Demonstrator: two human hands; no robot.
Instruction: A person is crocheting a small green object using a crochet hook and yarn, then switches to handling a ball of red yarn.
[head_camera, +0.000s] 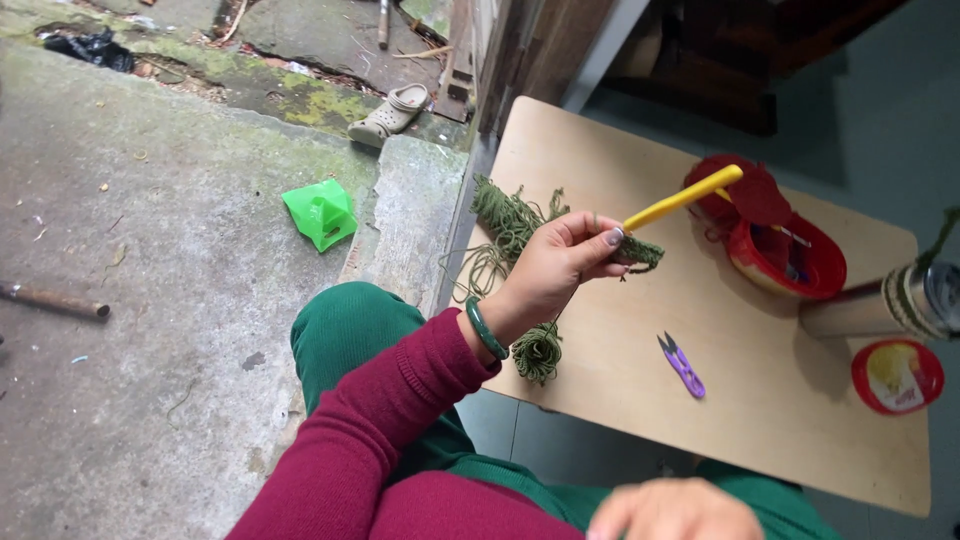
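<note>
My left hand (555, 270) is raised over the wooden table (800, 420). It is shut on a yellow crochet hook (682, 198) and on a small piece of green crochet work (640, 253). A green bangle sits on that wrist. Green yarn (508, 215) lies heaped on the table's far corner, and a strand runs down to a small coil (538, 352) under the hand. My right hand (672, 510) shows only in part at the bottom edge, blurred, with nothing visible in it.
Purple thread snips (682, 364) lie on the table. To the right stand a red tub (790, 258) with red crochet work, a red lid (897, 376) and a metal cylinder (890, 302) wrapped in yarn. On the concrete lie a green plastic piece (320, 212), a sandal (392, 112) and a rod (55, 300).
</note>
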